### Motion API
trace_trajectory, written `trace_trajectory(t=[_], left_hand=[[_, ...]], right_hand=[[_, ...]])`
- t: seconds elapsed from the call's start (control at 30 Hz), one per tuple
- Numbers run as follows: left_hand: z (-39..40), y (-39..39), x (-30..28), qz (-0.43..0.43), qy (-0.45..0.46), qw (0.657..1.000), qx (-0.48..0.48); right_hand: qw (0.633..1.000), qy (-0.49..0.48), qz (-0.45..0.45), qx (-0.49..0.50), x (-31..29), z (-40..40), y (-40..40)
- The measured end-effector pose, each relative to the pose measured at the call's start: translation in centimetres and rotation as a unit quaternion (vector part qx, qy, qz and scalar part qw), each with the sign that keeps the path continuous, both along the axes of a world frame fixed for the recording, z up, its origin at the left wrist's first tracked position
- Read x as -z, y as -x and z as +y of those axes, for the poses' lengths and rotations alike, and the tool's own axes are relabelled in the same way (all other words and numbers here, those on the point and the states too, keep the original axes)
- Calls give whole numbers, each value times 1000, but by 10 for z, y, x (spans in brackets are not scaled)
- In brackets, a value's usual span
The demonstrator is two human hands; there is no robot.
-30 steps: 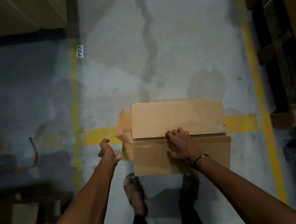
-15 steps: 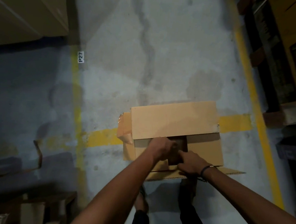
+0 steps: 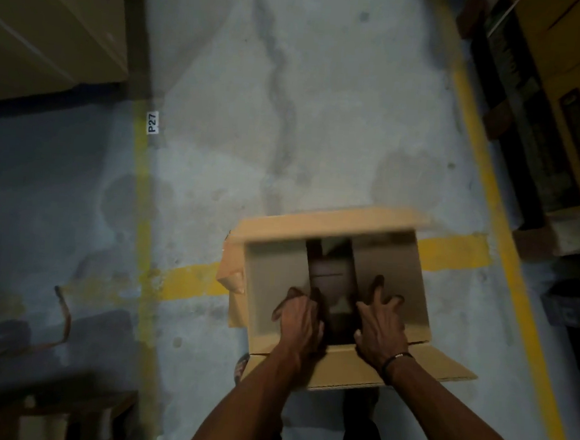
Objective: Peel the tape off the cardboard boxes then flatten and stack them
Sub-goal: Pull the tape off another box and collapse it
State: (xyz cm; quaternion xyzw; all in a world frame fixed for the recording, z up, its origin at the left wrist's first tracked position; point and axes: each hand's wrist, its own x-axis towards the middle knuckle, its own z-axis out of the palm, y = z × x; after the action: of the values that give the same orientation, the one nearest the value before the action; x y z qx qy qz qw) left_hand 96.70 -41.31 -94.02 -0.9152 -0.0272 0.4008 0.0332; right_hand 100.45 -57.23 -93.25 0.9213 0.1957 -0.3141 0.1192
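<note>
A brown cardboard box stands on the concrete floor in front of me. Its far outer flap is lifted and blurred, and its near outer flap lies folded out toward me. Two inner flaps show with a dark gap between them. My left hand grips the edge of the left inner flap, fingers curled into the gap. My right hand rests on the right inner flap with fingers spread. A loose piece of brown tape hangs off the box's left side.
A peeled tape strip lies on the floor at left. Yellow floor lines run under and beside the box. Large cardboard fills the upper left, dark racking the right, a pallet the lower left.
The far outer flap swung up and back, and the near flap folded further out. Both hands moved inside onto the inner flaps, which are now exposed.
</note>
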Motion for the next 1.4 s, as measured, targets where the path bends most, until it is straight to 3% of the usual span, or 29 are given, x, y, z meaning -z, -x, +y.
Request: trace_trajectory(t=[0.1,0.3,0.37,0.47,0.53,0.73,0.9,1.0,1.07,1.13,1.2,1.3,1.4], left_hand=[[15,8,-10,-60,65,994,-58],[56,38,-39,-149,216,952,-156],[73,53,-48,-158,227,946,-166],[99,73,-68,-164,246,935,-198],[115,85,-76,-172,255,927,-215],[125,85,-83,-202,220,933,-200],[120,59,-92,-268,8,943,-198],[109,15,-119,-326,9,923,-203],[93,-28,-139,-355,106,897,-242],[74,-75,-159,-332,252,848,-326],[56,-119,-179,-302,336,798,-398],[43,-173,-206,-267,373,743,-487],[52,-201,-229,-246,342,697,-580]], right_hand=[[992,-90,5,93,-10,-10,1],[956,-216,5,198,-56,-31,-12],[933,-239,-1,270,-70,-45,-17],[865,-283,-19,415,-85,-72,-24],[844,-276,-4,459,-88,-86,-26],[881,-231,27,413,-74,-98,-45],[933,-195,7,301,-73,-76,-76],[943,-195,-18,270,-93,-55,-83],[946,-199,-30,253,-116,-37,-82],[949,-199,-32,241,-144,-15,-76],[954,-194,-41,225,-170,7,-66],[962,-187,-65,190,-201,42,-49],[969,-179,-72,155,-215,70,-34]])
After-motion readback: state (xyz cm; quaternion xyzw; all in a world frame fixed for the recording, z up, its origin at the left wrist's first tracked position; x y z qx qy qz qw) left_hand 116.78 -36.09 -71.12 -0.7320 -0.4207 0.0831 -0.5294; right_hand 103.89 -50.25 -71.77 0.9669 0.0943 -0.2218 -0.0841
